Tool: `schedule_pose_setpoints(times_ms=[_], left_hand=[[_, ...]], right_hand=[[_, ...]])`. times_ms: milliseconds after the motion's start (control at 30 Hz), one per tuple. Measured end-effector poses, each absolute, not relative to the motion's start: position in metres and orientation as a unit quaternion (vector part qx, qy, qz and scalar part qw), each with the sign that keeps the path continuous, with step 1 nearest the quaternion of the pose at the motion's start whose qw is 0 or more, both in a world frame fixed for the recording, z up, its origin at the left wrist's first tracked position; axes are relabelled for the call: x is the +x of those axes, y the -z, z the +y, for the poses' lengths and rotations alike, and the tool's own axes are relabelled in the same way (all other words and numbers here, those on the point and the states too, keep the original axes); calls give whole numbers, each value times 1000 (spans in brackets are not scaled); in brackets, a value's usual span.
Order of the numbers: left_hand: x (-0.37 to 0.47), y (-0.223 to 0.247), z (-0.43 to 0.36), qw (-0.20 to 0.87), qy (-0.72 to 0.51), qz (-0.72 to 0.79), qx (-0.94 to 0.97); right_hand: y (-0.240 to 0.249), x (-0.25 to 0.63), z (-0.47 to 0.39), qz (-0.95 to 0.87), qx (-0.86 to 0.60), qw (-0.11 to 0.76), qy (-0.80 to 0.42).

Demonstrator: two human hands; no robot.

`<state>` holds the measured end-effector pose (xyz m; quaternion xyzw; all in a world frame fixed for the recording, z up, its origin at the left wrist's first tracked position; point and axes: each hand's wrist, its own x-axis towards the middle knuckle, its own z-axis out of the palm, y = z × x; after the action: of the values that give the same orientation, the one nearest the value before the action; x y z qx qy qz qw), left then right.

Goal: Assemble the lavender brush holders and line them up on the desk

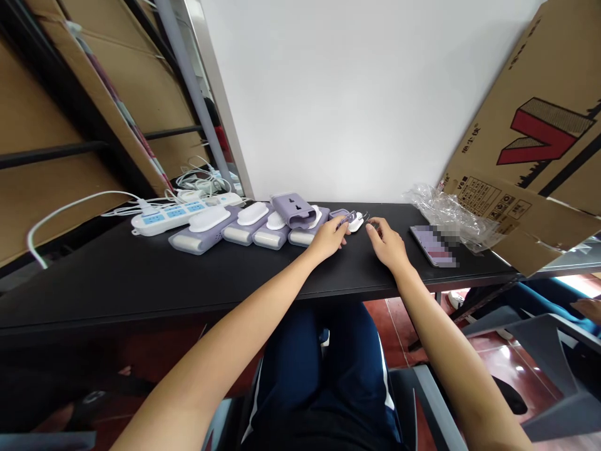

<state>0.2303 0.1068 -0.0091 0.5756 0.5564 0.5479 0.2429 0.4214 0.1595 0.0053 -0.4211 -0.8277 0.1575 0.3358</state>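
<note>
My left hand is closed on a small purple plastic piece with a glossy, see-through look; its exact kind is too small to tell. Just beyond the fingertips, a white rounded part rests on the black table, with thin wire-like lines beside it. My right hand is at the right of that part, thumb and forefinger slightly apart. Left of my hands stand several purple box-shaped units with white oval pads. A purple hollow casing with socket-like slots lies on top of some of them.
A white power strip with cables sits at the left on the black table. To the right are a phone, crumpled clear plastic and a large cardboard box. A white panel rises behind.
</note>
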Motion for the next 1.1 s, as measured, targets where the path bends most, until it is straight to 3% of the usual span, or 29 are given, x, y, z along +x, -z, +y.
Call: schedule_pose_setpoints(times_ms=[200, 1100], left_hand=[[229, 13, 109, 240, -523, 574, 582], [234, 7, 91, 109, -399, 623, 664]], right_hand=[[-8, 412, 146, -869, -401, 275, -90], [-6, 408, 145, -861, -426, 270, -71]])
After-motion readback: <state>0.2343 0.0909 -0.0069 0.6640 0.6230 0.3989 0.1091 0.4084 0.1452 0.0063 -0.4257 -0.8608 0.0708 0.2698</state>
